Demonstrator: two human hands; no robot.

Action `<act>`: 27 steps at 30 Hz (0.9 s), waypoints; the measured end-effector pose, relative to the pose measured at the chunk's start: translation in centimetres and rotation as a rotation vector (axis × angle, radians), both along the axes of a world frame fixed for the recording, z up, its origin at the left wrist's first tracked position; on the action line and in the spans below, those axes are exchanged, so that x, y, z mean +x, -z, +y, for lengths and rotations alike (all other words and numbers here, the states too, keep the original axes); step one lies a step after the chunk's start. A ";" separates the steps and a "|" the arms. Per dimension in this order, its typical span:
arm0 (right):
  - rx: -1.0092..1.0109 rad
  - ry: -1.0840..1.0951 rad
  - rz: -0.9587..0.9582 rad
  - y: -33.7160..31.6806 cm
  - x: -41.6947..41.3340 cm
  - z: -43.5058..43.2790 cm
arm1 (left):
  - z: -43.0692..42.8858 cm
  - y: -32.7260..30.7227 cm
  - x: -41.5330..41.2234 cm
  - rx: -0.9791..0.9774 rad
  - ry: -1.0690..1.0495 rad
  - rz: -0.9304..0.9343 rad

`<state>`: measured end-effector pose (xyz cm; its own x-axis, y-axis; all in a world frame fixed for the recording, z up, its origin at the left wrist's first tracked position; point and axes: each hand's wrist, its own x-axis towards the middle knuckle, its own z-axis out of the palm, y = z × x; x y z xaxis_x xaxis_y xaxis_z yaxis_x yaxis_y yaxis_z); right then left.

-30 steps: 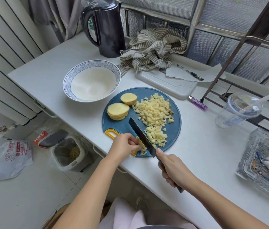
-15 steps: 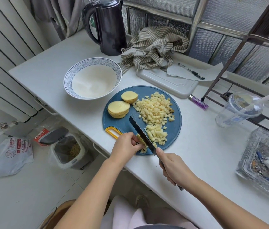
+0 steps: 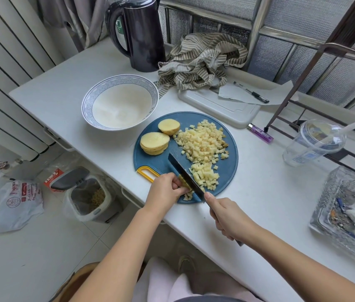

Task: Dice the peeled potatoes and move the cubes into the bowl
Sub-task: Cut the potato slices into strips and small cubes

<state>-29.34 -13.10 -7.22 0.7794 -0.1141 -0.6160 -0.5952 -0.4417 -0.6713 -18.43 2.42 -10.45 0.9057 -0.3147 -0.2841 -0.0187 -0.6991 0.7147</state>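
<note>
Right hand [image 3: 228, 219] grips dark-bladed kitchen knife [image 3: 185, 177], blade down on round blue cutting board [image 3: 161, 162]. Left hand [image 3: 165, 190] pinches yellow potato strips [image 3: 184, 184] against blade. Pale potato cubes [image 3: 202, 142] heaped beyond.

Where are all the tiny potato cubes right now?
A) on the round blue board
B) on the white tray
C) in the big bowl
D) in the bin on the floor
A: the potato cubes lie heaped on the blue board, while the bowl beside it has no cubes in it.
</note>
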 end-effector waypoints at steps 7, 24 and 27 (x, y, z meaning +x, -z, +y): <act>0.065 0.003 0.015 0.1 0.3 -0.5 | 0.0 0.0 0.5 0.029 0.036 0.014; 0.176 0.146 -0.036 1.2 0.5 -1.7 | -0.1 0.0 0.1 -0.001 -0.013 0.002; 0.206 0.164 -0.031 0.8 0.5 -2.4 | 0.0 -0.2 0.2 -0.035 -0.061 0.010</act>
